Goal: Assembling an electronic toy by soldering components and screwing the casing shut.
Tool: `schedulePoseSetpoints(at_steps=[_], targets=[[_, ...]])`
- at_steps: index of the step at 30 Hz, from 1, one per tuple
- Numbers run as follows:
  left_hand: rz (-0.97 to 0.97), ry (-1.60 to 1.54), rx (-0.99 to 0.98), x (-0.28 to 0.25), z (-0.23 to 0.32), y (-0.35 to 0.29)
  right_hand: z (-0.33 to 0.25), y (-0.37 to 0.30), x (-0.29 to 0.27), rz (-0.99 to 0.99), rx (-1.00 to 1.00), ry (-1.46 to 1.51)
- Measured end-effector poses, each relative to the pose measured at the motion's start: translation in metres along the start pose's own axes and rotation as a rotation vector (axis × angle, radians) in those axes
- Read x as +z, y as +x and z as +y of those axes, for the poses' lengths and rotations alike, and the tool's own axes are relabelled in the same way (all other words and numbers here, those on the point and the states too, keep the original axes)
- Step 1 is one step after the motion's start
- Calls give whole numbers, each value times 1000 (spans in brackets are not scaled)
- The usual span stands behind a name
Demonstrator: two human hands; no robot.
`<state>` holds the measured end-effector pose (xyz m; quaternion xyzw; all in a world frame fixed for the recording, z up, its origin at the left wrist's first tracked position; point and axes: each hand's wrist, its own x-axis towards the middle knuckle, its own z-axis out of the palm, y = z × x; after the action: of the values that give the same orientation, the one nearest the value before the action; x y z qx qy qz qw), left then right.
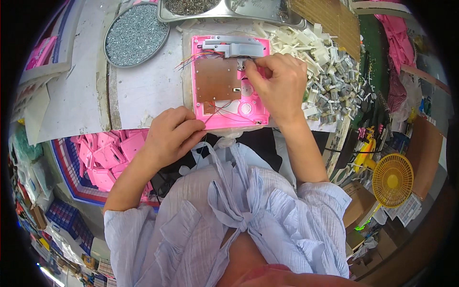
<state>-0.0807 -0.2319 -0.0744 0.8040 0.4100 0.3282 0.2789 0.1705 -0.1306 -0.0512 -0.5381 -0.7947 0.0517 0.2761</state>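
Observation:
A pink plastic casing [195, 112] lies open in front of me on the table. Screwed inside it is a brown circuit board [216, 79], with a grey plastic housing [244, 49] along the far side. Thin red and dark wires [224, 111] run across the near part. My left hand [173, 133] is closed at the casing's near left corner, its fingertips gripping the edge. On the right, my right hand [283, 85] reaches over the casing's side. Its thumb and forefinger pinch together beside the grey housing; whatever lies between them is hidden.
A round dish of small silver screws [136, 36] stands at far left, a metal tray [227, 13] at the back. White and grey plastic parts [330, 71] are heaped on the right. Below the table's left edge, a basket [67, 165] holds pink parts. A yellow fan [393, 180] is at right.

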Motion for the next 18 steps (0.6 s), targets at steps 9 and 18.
schedulePoseSetpoints(at_steps=[9, 18], targets=[[10, -13, 6, 1, -2, -1, -12, 11, -21, -154, -328, -159], [32, -55, 29, 2, -2, -2, -24, 32, -25, -423, -434, -391]])
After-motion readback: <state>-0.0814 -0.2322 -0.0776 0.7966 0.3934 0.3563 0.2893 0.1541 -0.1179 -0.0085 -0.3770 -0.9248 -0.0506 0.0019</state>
